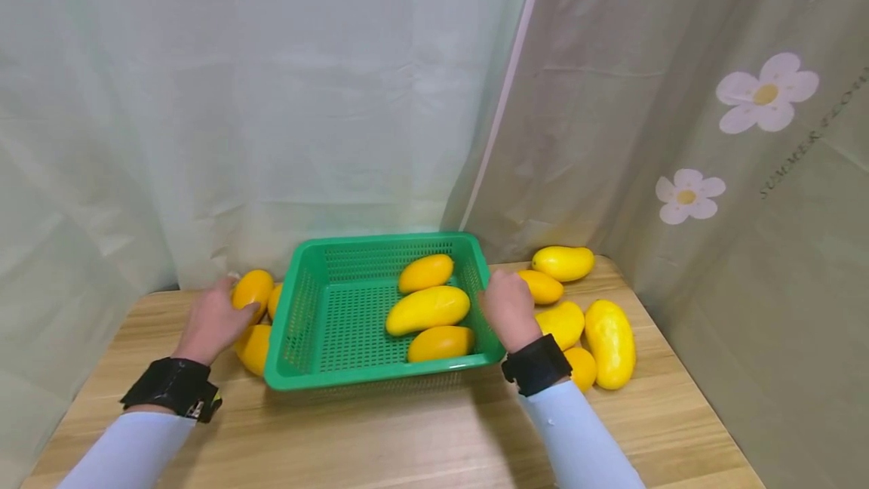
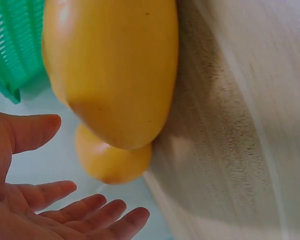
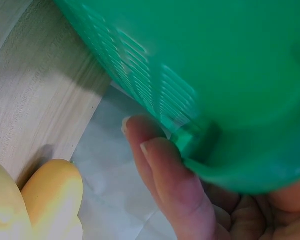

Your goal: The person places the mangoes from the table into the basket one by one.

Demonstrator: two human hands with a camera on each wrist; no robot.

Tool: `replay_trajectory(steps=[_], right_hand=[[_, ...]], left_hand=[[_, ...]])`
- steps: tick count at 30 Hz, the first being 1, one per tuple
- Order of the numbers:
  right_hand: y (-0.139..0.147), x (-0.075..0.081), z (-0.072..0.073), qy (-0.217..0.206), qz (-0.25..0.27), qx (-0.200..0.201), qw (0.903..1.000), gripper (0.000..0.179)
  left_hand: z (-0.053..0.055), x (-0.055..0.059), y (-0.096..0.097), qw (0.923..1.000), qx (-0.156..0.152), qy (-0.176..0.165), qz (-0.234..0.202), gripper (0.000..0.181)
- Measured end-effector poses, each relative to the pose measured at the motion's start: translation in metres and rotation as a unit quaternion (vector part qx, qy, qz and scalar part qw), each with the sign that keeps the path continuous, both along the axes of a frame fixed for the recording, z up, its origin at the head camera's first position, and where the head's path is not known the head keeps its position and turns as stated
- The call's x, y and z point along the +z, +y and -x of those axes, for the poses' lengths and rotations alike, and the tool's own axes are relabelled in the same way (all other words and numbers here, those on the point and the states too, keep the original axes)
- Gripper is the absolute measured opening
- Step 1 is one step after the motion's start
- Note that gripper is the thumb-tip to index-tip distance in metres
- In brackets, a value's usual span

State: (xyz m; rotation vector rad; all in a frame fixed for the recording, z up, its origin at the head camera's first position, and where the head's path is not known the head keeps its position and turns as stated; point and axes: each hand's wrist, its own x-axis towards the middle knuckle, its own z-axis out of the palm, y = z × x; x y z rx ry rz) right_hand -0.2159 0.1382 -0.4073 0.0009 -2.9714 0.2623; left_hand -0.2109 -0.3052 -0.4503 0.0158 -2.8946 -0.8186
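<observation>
A green plastic basket (image 1: pixel 339 385) holds three yellow mangoes, among them a long bright mango (image 1: pixel 428 309), in its right half. My right hand (image 1: pixel 508 308) grips the basket's right rim; in the right wrist view its fingers (image 3: pixel 175 185) curl under that edge. On the left, my left hand (image 1: pixel 216 319) reaches toward an orange-yellow mango (image 1: pixel 253 291), thumb and fingers spread in the left wrist view. A large mango (image 2: pixel 115 65) lies nearer that camera, with a smaller-looking mango (image 2: pixel 112 157) beyond it near the fingertips. Another mango (image 1: pixel 254 349) sits by the basket's left side.
Several mangoes lie right of the basket, including a curved mango (image 1: pixel 609 344) and a mango (image 1: pixel 563 263) at the back. The wooden table (image 1: pixel 380 444) ends at a pale curtain (image 1: pixel 326 96) behind and a flowered curtain (image 1: pixel 753 270) on the right.
</observation>
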Motion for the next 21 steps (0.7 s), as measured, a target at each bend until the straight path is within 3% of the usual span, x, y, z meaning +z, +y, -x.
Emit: replay_trajectory(steps=[13, 21], right_hand=[[0.001, 0.003, 0.001, -0.006, 0.003, 0.009, 0.9999, 0.028], [0.0, 0.006, 0.001, -0.014, 0.0, 0.015, 0.9998, 0.027]], left_hand=[[0.011, -0.016, -0.006, 0.9986, 0.005, -0.05, -0.015, 0.072], [0.021, -0.015, -0.008, 0.9948, 0.02, -0.092, -0.038, 0.069]])
